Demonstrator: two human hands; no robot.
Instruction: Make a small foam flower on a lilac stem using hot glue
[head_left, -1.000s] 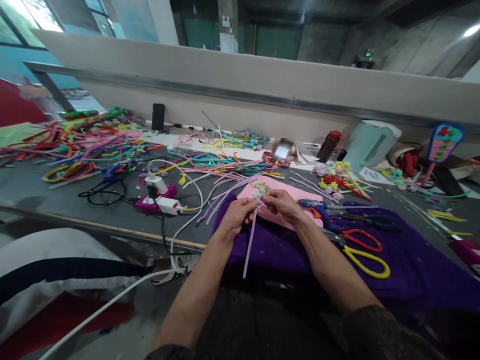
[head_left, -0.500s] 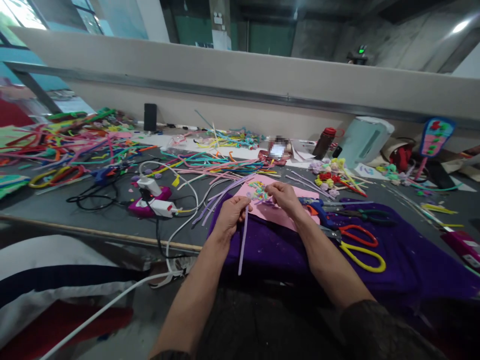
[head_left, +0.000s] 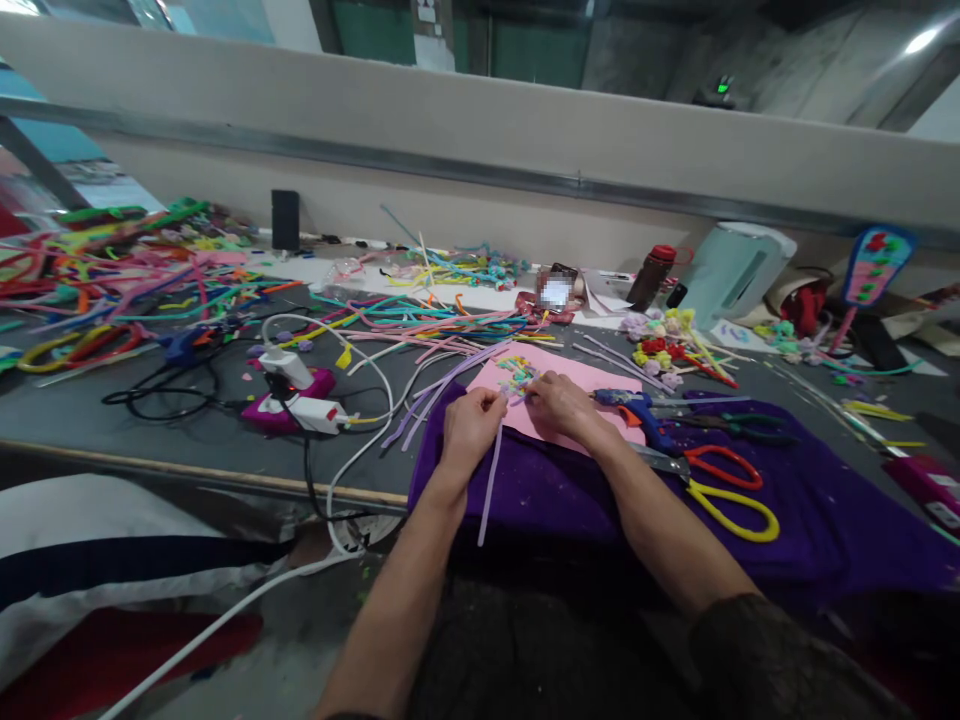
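My left hand (head_left: 472, 425) is closed in a pinch on a lilac pipe cleaner (head_left: 490, 490), whose long end hangs down over the purple cloth (head_left: 547, 480). Close by on the right, my right hand (head_left: 561, 402) has its fingers bent together near the pipe cleaner's upper part; what lies between the fingertips is hidden. Both hands are over a pink sheet (head_left: 600, 375). Small multicoloured pieces (head_left: 516, 372) lie on the sheet just beyond the fingers. Several loose lilac pipe cleaners (head_left: 431, 400) rest left of the sheet.
Right of my hands lie a blue glue gun (head_left: 646, 418), red-and-yellow-handled scissors (head_left: 724, 485) and pliers (head_left: 750, 428). A power strip (head_left: 307, 412) with cables sits to the left. Heaps of coloured pipe cleaners (head_left: 420, 325) spread behind. A dark bottle (head_left: 651, 278) stands at the back.
My right hand has lowered and turned flatter, coming nearer the sheet. My left hand still pinches the lilac pipe cleaner, slightly turned. The camera view has shifted a little.
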